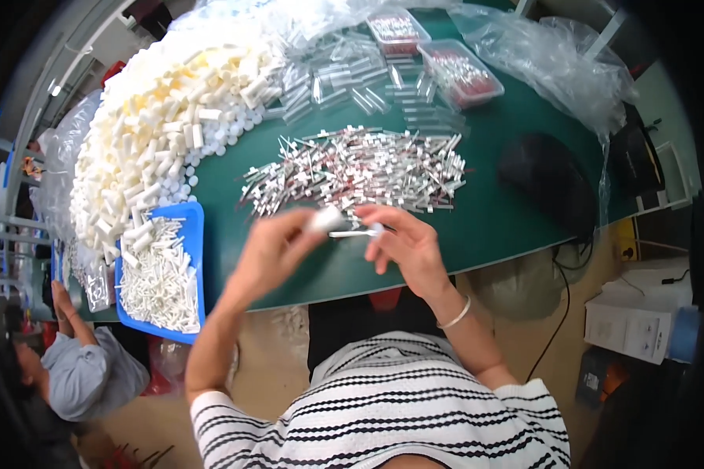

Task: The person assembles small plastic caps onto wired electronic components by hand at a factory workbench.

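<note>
The left hand (pixel 270 254) was raised above the near edge of the dark green counter (pixel 493 227), its grip closed on a short white plastic tube (pixel 323 220) pinched at the fingertips. The right hand (pixel 407 246) faced it, its grip closed on a thin white stick-like piece (pixel 352 233) that lay level and pointed at the tube's open end. The two parts were held end to end and close to the eyes, which probably let the thin piece be lined up with the tube's mouth.

Just beyond the hands lay a loose heap of small silver-and-red pieces (pixel 360 168), within easy reach of either hand. A large mound of white plastic tubes (pixel 164 117) rose on the left, and a blue plastic tray of finished-looking white pieces (pixel 164 273) sat at the left edge of the counter, near the left elbow. Clear plastic sleeves (pixel 344 78) and two clear tubs with red contents (pixel 461 74) stood at the far side, with crumpled clear bags (pixel 555 55) at the right.

Whether the stick had already entered the tube could not be told; the fingers covered the joint and the parts were blurred. A dark rounded object (pixel 544 176) on the right stayed indistinct. Another person in a grey top (pixel 86 375) was cut off at the lower left.
</note>
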`<state>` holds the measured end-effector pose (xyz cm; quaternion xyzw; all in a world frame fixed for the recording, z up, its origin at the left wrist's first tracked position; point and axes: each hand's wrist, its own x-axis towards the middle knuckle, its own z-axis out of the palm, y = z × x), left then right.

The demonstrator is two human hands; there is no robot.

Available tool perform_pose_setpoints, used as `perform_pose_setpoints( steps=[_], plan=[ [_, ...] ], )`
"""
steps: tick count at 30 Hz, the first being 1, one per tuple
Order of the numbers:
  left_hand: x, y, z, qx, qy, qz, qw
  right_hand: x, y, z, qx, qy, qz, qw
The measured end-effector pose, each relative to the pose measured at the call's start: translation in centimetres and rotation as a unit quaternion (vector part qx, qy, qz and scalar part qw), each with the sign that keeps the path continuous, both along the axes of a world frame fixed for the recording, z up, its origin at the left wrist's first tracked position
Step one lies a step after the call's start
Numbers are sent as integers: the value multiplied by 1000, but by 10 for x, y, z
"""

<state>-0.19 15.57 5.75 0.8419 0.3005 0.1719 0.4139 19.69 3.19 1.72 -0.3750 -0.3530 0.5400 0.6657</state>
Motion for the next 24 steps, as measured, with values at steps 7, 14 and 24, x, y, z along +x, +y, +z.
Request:
perform_pose_setpoints(
  steps=[7,14,24],
  plan=[
    [2,-71,-22,-119,-100,98,983,-21,-11,-5,-41,99,51,993],
    [9,-80,-35,-375,-125,75,915,-18,-34,-12,-35,174,47,983],
    [10,-89,-40,20,-55,73,996,-10,-40,-19,-51,189,40,980]
  ],
)
